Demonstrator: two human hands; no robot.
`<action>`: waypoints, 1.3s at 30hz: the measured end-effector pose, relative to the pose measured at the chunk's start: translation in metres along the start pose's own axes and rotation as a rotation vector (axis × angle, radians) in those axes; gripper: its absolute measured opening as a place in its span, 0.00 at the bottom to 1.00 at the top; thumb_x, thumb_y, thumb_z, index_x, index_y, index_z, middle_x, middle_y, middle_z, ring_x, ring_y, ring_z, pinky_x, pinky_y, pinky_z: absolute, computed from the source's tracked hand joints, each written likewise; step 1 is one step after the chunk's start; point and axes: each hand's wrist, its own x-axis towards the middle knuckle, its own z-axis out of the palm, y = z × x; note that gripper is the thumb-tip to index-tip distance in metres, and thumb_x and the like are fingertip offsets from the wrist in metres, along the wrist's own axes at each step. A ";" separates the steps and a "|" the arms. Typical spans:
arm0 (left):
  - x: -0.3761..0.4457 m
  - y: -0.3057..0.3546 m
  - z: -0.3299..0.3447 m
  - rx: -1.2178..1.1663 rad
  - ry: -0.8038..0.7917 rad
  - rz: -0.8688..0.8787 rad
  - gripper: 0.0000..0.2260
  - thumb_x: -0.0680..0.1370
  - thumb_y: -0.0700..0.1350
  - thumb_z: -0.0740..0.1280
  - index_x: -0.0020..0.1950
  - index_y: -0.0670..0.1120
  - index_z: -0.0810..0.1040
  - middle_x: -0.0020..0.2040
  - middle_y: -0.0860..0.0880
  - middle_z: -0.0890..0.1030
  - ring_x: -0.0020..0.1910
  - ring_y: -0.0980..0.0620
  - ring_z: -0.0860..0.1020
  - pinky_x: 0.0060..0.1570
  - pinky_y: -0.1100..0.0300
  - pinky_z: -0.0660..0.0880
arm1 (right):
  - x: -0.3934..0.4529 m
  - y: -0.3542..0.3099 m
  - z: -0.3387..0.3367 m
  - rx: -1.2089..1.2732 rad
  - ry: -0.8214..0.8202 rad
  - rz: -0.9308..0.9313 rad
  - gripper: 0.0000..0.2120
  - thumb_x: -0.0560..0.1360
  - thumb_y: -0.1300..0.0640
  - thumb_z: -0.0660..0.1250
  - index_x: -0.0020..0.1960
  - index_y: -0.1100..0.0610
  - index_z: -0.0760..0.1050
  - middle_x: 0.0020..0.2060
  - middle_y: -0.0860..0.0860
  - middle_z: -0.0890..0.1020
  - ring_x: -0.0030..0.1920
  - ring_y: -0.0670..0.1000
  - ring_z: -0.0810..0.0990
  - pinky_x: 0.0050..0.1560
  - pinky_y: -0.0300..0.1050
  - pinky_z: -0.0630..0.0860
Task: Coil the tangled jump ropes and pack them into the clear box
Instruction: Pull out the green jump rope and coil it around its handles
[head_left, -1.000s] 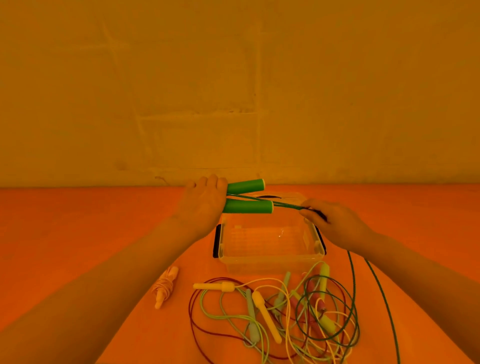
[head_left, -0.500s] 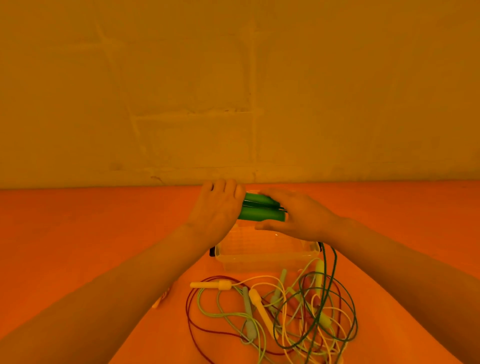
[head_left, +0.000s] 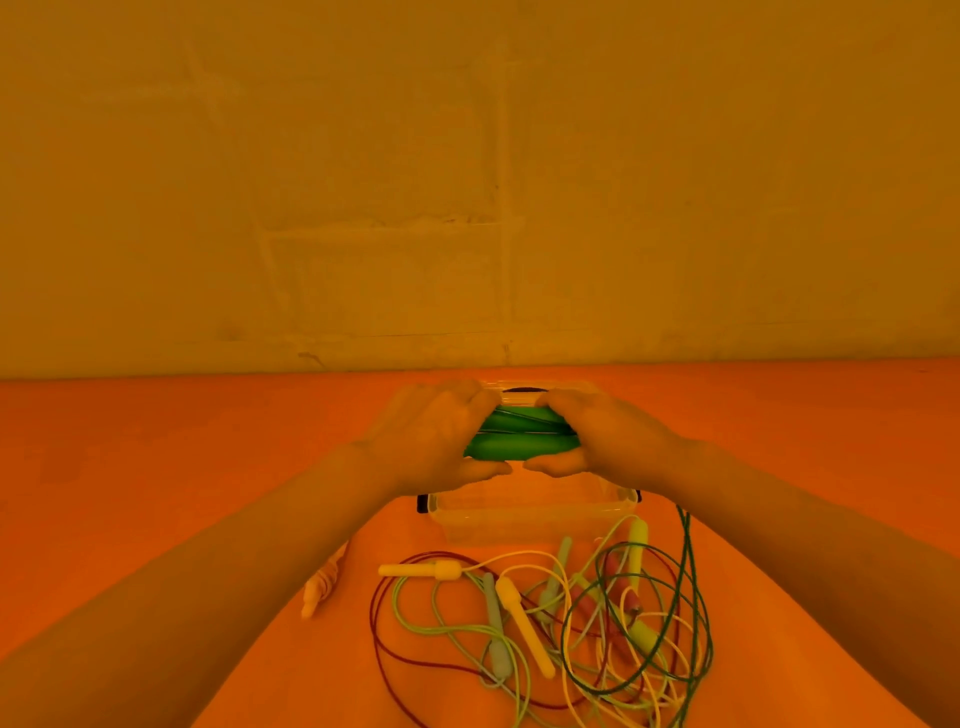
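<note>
Two green jump-rope handles (head_left: 519, 441) lie side by side above the clear box (head_left: 530, 512), with dark green cord crossing them. My left hand (head_left: 431, 436) grips their left ends and my right hand (head_left: 602, 436) grips their right ends. The green cord (head_left: 685, 566) hangs from under my right wrist down to the table. In front of the box lies a tangle of ropes (head_left: 545, 618): yellow, pale green, dark red and dark green cords with several handles.
A small pink coiled rope (head_left: 322, 584) lies on the orange table left of the tangle, partly behind my left forearm. The box has black latches (head_left: 422, 503) at its sides. A bare wall stands right behind the table.
My right hand slid left along the green cord onto the handles and now grips their right ends. Both hands with the handles have lowered slightly over the box.
</note>
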 end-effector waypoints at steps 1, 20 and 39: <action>0.000 0.003 0.000 0.026 -0.011 0.009 0.27 0.76 0.63 0.61 0.70 0.51 0.64 0.63 0.51 0.73 0.57 0.50 0.74 0.39 0.60 0.63 | -0.001 -0.001 -0.001 -0.016 -0.005 -0.002 0.27 0.70 0.40 0.70 0.62 0.55 0.71 0.56 0.52 0.77 0.56 0.54 0.75 0.52 0.50 0.74; 0.008 0.010 0.005 0.008 0.016 -0.071 0.13 0.79 0.51 0.60 0.61 0.48 0.67 0.56 0.49 0.76 0.48 0.51 0.75 0.39 0.61 0.63 | -0.011 0.009 -0.001 0.195 0.186 -0.024 0.26 0.66 0.43 0.75 0.59 0.53 0.75 0.46 0.49 0.81 0.42 0.50 0.79 0.43 0.51 0.76; 0.001 -0.007 0.021 0.151 0.051 -0.276 0.10 0.80 0.46 0.61 0.59 0.44 0.68 0.54 0.46 0.76 0.49 0.47 0.76 0.43 0.57 0.66 | -0.027 0.034 0.009 0.149 0.169 0.017 0.12 0.82 0.55 0.56 0.57 0.60 0.75 0.33 0.40 0.68 0.32 0.37 0.69 0.34 0.29 0.64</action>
